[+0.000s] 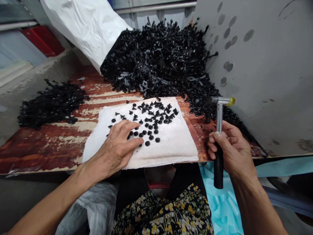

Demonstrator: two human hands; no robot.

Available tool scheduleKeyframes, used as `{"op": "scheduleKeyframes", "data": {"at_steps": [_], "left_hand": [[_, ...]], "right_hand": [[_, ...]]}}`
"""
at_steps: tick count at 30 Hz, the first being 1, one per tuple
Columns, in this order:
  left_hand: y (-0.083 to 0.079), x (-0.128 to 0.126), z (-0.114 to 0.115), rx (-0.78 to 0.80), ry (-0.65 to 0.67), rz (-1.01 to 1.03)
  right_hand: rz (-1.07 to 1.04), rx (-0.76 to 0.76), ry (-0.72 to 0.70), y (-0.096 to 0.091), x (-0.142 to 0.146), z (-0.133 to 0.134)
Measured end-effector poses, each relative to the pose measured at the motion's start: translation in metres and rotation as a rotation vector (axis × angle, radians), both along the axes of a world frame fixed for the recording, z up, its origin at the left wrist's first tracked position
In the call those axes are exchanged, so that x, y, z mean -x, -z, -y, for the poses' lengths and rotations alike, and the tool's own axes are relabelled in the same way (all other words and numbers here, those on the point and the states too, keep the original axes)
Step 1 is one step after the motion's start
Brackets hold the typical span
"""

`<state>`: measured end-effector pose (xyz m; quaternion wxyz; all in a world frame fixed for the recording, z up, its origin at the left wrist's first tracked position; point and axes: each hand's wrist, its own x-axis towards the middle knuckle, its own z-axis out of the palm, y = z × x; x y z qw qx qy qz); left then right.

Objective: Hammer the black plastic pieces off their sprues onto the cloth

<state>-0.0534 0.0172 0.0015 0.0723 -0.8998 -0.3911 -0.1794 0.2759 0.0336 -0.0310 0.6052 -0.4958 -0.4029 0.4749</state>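
My right hand (236,148) grips a small hammer (219,119) upright, with a black handle, silver shaft and a yellow face on one end of its head. It is held off the right side of a folded white cloth (171,148). On the cloth lie several small black plastic pieces (157,139), round-headed with short stems, some upside down. My left hand (119,140) rests over the cloth's left part among these pieces, thumb and fingers apart. Whether its fingertips touch a piece is hard to see.
A big heap of black plastic parts (158,55) fills the back, spilling from a white sack (85,29). A smaller black pile (52,104) sits left on the worn red-brown tabletop (29,148). A grey panel (269,81) stands right; turquoise plastic sheeting (225,209) hangs below.
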Motion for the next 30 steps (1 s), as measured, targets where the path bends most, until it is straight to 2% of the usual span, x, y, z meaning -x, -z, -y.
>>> {"op": "scheduleKeyframes", "data": {"at_steps": [3,6,12,18,21,24,27,30], "left_hand": [[-0.001,-0.003,-0.004,0.034,0.015,-0.037],[-0.004,-0.010,-0.005,0.085,-0.034,0.007],[-0.011,-0.018,0.001,0.248,-0.042,0.049],[-0.015,-0.019,-0.002,0.210,-0.096,0.038],[-0.018,-0.027,-0.013,0.143,-0.137,0.056],[-0.021,-0.041,-0.033,0.087,-0.154,0.056],[-0.019,-0.053,-0.054,0.079,-0.184,0.002],[-0.015,-0.059,-0.063,0.084,-0.196,-0.060]], "right_hand": [[0.002,-0.001,0.008,0.000,-0.001,0.001],[-0.004,0.001,0.008,-0.001,0.000,0.001],[0.001,-0.010,-0.006,0.000,0.000,0.000],[0.004,-0.026,-0.013,0.001,0.000,-0.001],[0.012,-0.036,-0.033,0.001,-0.001,-0.001],[0.023,-0.031,-0.034,0.002,-0.001,-0.001],[0.040,-0.043,-0.041,0.002,-0.002,-0.001],[0.040,-0.055,-0.061,0.003,-0.002,0.000]]}}
